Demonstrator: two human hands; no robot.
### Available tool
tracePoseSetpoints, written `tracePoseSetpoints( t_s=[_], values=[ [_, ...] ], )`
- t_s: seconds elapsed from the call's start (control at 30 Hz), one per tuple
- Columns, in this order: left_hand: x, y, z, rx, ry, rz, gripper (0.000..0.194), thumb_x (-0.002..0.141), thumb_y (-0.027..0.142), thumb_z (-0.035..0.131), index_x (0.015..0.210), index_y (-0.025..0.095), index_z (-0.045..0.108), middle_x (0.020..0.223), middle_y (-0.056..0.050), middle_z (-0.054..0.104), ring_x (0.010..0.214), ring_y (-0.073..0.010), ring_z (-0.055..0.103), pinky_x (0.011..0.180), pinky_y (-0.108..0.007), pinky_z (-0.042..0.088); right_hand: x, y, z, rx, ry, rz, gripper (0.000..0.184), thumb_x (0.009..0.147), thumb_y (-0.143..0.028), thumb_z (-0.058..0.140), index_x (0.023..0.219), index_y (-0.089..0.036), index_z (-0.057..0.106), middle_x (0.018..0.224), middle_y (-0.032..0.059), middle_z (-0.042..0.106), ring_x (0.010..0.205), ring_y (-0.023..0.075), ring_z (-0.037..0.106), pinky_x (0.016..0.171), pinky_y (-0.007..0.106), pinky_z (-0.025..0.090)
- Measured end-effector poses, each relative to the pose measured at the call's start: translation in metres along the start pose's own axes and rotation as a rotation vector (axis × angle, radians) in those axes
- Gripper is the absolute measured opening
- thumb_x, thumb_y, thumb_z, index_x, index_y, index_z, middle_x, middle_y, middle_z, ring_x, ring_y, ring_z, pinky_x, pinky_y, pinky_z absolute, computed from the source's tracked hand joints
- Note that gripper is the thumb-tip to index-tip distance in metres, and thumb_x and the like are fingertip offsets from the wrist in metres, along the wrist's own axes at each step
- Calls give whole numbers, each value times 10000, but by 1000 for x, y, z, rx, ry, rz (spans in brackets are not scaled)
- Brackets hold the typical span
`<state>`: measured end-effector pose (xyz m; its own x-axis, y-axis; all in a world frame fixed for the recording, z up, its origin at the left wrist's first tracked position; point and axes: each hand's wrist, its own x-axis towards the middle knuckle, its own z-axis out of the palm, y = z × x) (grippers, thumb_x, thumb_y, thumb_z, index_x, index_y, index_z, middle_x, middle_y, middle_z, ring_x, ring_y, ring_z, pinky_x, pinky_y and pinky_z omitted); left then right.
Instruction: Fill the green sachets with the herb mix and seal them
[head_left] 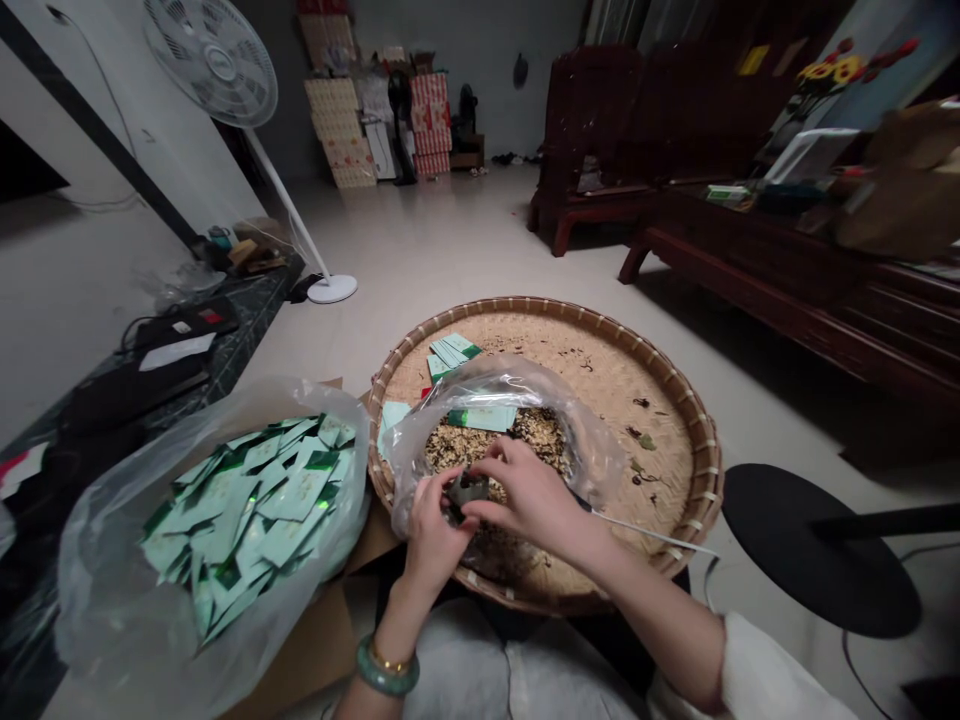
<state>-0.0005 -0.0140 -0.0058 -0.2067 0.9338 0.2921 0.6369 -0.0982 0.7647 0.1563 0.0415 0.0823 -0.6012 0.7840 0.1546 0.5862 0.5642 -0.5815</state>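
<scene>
My left hand (437,525) is closed on a small packet (468,490), its opening dark and facing up. My right hand (534,497) curls in from the other side, thumb and fingertips pinched at the packet's edge. Whether they also hold loose leaf is too small to tell. Beneath both hands, a clear plastic bag (596,455) holds a dry mix of dark and yellowish bits (536,430). A pale green packet (484,418) lies on that mix. The bag sits in a round woven bamboo tray (667,480), with a stack of green packets (452,352) behind it.
A big plastic bag (97,540) full of green packets (247,500) stands left, by cardboard (307,640). A white cable (652,533) crosses the tray's right side. A black round base (817,550) is at right, a white fan (217,65) back left, dark wooden furniture (750,265) back right.
</scene>
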Motion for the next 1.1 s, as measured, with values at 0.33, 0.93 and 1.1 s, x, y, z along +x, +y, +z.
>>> tracePoseSetpoints(
  t_s=[0.33, 0.93, 1.1],
  values=[
    [2, -12, -11, -81, -115, -117, 594, 639, 185, 682, 1214, 231, 542, 1072, -69, 620, 772, -164, 578, 744, -320, 488, 3, 23, 18, 164, 16, -119, 63, 854, -143, 568, 829, -163, 621, 775, 31, 623, 729, 147, 569, 677, 236, 428],
    [6, 0, -11, -443, -267, -274, 283, 599, 127, 698, 879, 150, 728, 729, -32, 710, 658, -153, 613, 650, -256, 496, -10, 29, -17, 154, -200, -183, 175, 884, -266, 555, 798, -162, 666, 758, 28, 629, 720, 141, 563, 659, 236, 418],
    [2, 8, -5, -313, -376, -110, 274, 656, 81, 645, 889, 189, 739, 799, -30, 717, 719, -166, 618, 655, -254, 486, -17, 16, -6, 2, -220, -249, 166, 890, -194, 529, 839, -182, 686, 755, 35, 644, 745, 153, 551, 697, 256, 422]
  ],
)
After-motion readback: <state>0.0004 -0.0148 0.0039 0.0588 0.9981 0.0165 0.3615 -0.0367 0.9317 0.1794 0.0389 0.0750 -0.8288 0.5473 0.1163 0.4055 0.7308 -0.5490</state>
